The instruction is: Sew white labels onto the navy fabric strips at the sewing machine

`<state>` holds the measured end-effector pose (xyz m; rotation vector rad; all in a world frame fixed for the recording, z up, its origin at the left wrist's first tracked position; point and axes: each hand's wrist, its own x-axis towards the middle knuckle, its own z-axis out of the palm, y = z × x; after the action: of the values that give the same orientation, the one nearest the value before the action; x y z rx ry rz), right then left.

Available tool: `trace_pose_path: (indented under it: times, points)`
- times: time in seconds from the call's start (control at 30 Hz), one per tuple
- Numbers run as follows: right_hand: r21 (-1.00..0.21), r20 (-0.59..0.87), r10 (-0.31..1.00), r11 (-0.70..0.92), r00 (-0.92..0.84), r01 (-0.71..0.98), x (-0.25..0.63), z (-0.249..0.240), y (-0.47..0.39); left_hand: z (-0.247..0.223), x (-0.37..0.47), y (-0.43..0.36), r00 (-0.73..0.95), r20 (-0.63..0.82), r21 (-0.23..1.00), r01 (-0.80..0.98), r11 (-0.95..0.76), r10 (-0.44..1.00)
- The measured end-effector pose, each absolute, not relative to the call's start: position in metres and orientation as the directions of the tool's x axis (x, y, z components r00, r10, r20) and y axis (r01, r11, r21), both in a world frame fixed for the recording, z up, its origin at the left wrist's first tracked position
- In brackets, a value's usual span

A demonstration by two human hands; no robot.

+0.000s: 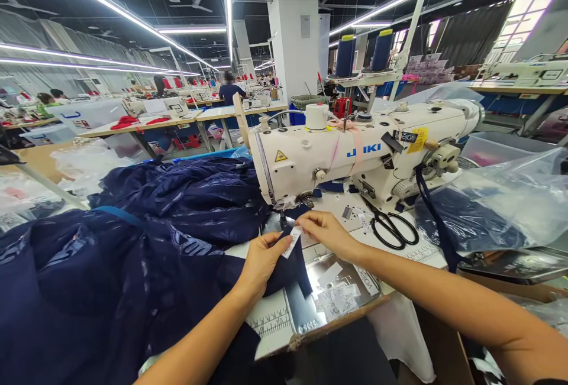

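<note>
In the head view, a small white label (291, 243) lies over a strip of navy fabric (298, 268) just in front of the sewing machine's (319, 148) needle area. My left hand (261, 258) pinches the fabric and the label's edge between thumb and fingers. At the label's upper end, my right hand (331, 232) has its fingertips closed on the label. Several loose white labels (339, 302) rest on a shiny metal plate below. A large heap of navy garments (190, 201) spreads to the left, joined to the piece at my hands.
Black scissors (394, 228) lie on the machine bed, right of my right hand. A clear plastic bag (501, 196) with navy pieces sits at the right. Two navy thread cones (345, 57) stand behind the machine. A person (231, 89) sits far back.
</note>
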<state>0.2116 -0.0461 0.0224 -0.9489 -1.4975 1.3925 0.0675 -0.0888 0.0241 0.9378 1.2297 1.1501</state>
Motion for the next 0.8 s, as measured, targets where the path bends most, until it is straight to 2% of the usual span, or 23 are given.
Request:
trace_pose_path:
  times: [0.17,0.43,0.8]
  points:
    - [-0.998,0.059,0.878,0.048,-0.475,-0.036,0.211,0.017,-0.042,0.025,0.067,-0.089,-0.016,-0.224,0.959,-0.182,0.217,0.975]
    - [-0.998,0.058,0.899,0.037,-0.435,-0.055,0.205,0.016,-0.043,0.025,0.066,-0.089,0.006,-0.191,0.966,-0.178,0.189,0.982]
    - [-0.985,0.171,0.894,0.171,-0.415,-0.037,0.204,0.007,-0.043,0.027,0.067,-0.087,0.031,-0.311,0.934,-0.176,0.311,0.95]
